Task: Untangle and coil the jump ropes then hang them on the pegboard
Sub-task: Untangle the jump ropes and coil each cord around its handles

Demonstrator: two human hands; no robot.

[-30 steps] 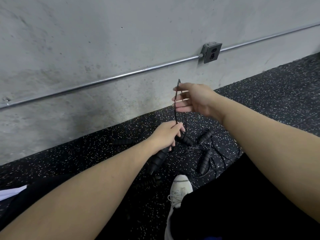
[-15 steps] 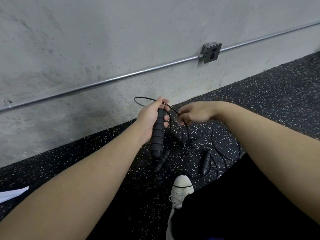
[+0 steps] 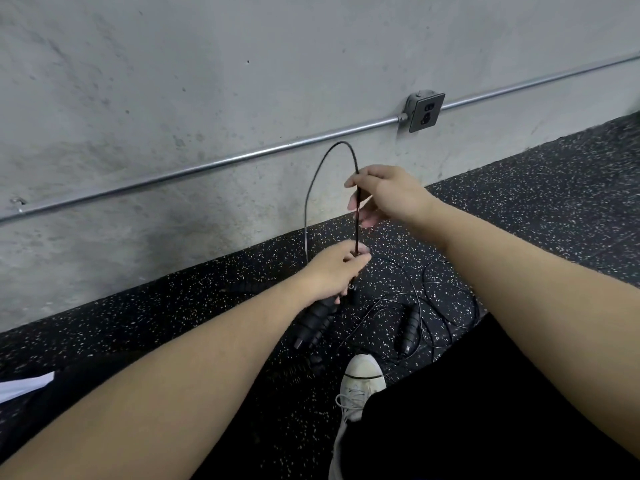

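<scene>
Head view shows the left hand (image 3: pixel 332 271) lower than half a second ago, gripping black jump-rope handles (image 3: pixel 313 323) that now hang below the fist. The right hand (image 3: pixel 384 195) has risen and pinches the rope (image 3: pixel 311 188), which arches in a tall loop between both hands against the concrete wall (image 3: pixel 173 81). How many handles the left hand grips is hard to tell. Other ropes (image 3: pixel 436 306) stay tangled on the speckled floor (image 3: pixel 536 202), near a white shoe (image 3: pixel 360 379).
</scene>
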